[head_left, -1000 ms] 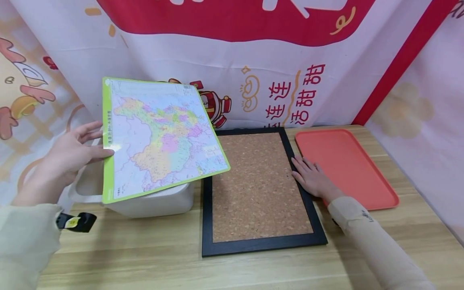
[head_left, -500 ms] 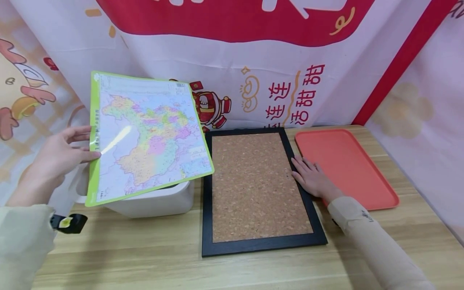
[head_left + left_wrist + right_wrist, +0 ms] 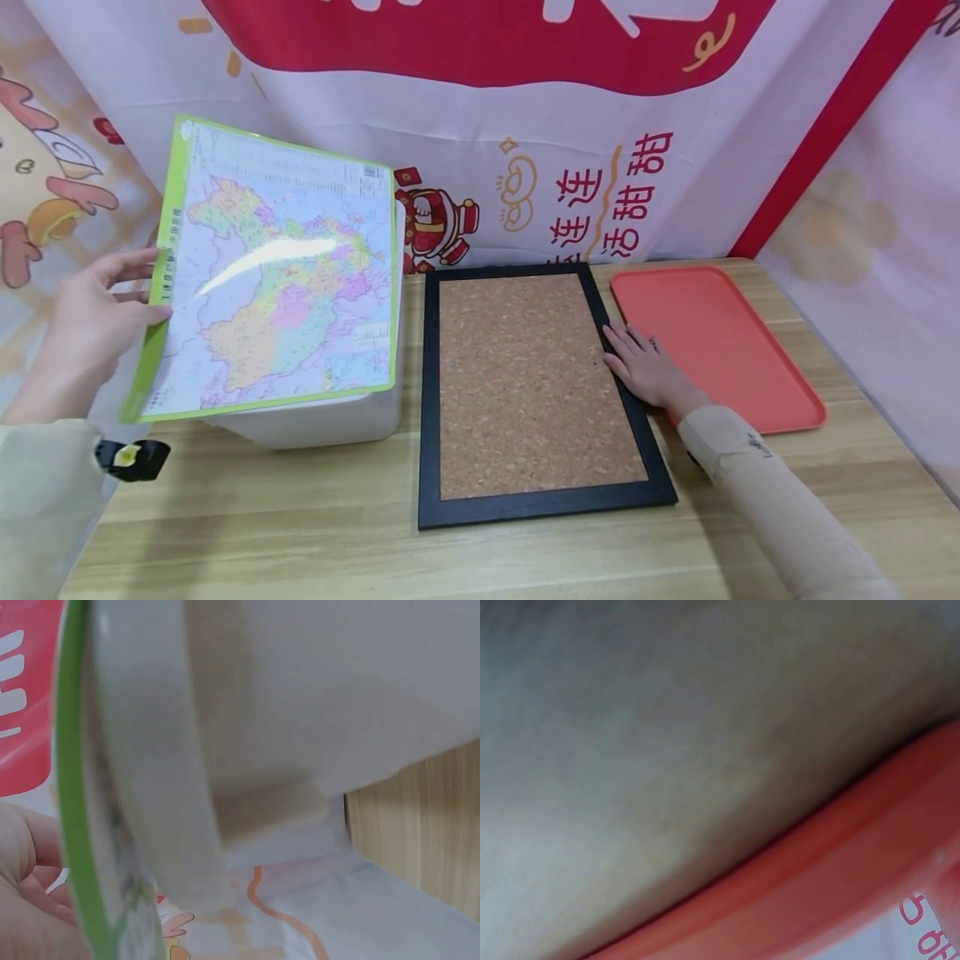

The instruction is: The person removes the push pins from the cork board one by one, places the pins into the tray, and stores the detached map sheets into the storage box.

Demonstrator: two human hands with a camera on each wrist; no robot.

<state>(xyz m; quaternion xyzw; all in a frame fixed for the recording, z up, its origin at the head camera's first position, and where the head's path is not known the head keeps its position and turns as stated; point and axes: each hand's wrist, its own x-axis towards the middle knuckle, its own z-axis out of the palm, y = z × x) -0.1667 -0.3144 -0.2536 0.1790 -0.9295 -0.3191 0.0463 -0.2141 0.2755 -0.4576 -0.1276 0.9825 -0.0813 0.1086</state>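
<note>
My left hand pinches the left edge of a map sheet with a green border, thumb on top and fingers behind. The sheet is tilted over a white bin and covers most of it. In the left wrist view the green edge of the sheet runs beside the bin's pale handle. My right hand rests with its fingers straight on the right side of a black-framed cork board, which lies flat on the table. Bare skin fills most of the right wrist view.
A red-orange tray lies right of the cork board, beside the right wrist. The wooden table reaches toward me in front. A printed cloth backdrop stands behind the table and along both sides.
My left hand has moved left with the map sheet, drawing it off the cork board and over the bin, and its top left corner has risen. The right hand has stayed put.
</note>
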